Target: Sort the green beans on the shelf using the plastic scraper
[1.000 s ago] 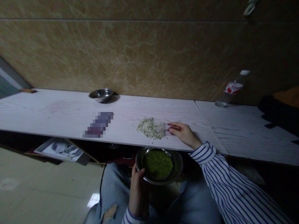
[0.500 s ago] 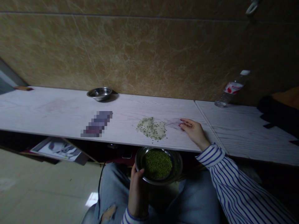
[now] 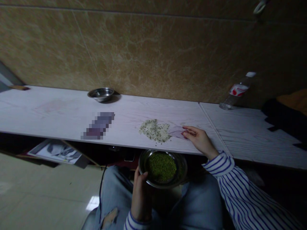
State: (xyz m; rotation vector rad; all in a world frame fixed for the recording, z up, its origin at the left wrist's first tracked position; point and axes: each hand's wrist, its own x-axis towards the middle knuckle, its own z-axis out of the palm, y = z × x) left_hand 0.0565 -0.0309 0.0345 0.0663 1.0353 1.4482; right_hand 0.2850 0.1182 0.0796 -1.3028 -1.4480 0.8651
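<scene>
My left hand (image 3: 139, 195) grips the rim of a steel bowl (image 3: 181, 171) full of green mung beans (image 3: 161, 167), held over my lap just below the table edge. On the white wooden table (image 3: 48, 115) lies a small pile of white rice mixed with dark beans (image 3: 155, 130). My right hand (image 3: 198, 140) rests on the table just right of that pile, its fingers drawn together and pointing at the pile. Whether those fingers hold a grain is too small to tell.
An empty steel bowl (image 3: 101, 94) stands at the back by the tiled wall. A blurred-out flat object (image 3: 98, 125) lies left of the pile. A plastic water bottle (image 3: 236, 91) stands at the back right, with dark cloth (image 3: 285, 116) beyond it. A box (image 3: 56, 151) sits under the table.
My right hand drew away from the pile to the right, then slid slightly back toward it. The left hand and the bean bowl stayed put.
</scene>
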